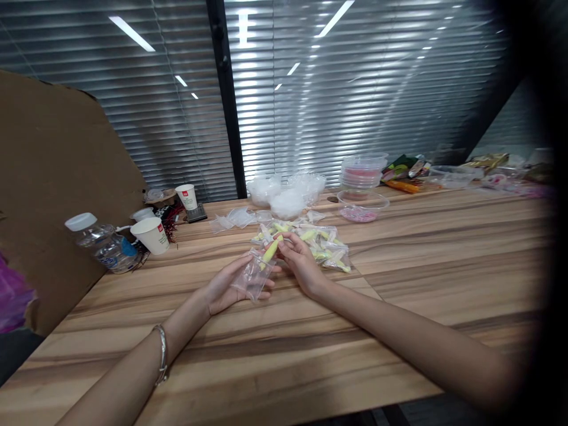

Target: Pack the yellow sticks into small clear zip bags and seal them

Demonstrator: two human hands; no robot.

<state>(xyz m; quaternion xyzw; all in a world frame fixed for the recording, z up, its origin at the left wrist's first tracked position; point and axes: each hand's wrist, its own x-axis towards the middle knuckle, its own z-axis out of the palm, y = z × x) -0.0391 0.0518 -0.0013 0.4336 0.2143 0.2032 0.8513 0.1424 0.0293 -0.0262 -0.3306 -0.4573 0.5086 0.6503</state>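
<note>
Over the wooden table, my left hand [228, 287] holds a small clear plastic bag [252, 278], its fingers spread behind the film and its thumb near the bag's mouth. Between the fingertips of my right hand [302, 263] is a slim yellow-green piece [271, 249], slanted, with its lower end at or inside the bag's mouth. What exactly the piece is, I cannot make out. Just beyond both hands lies a pile of clear bags [328, 245] with similar yellow-green and pale pieces in them.
Flat clear bags [239, 218] and white, puffy plastic bundles [286, 201] lie behind the pile. Round clear tubs [361, 204] with pink contents stand to their right. Paper cups [151, 235] and a plastic bottle [106, 244] stand at left by a cardboard panel [57, 177]. Blinds line the back.
</note>
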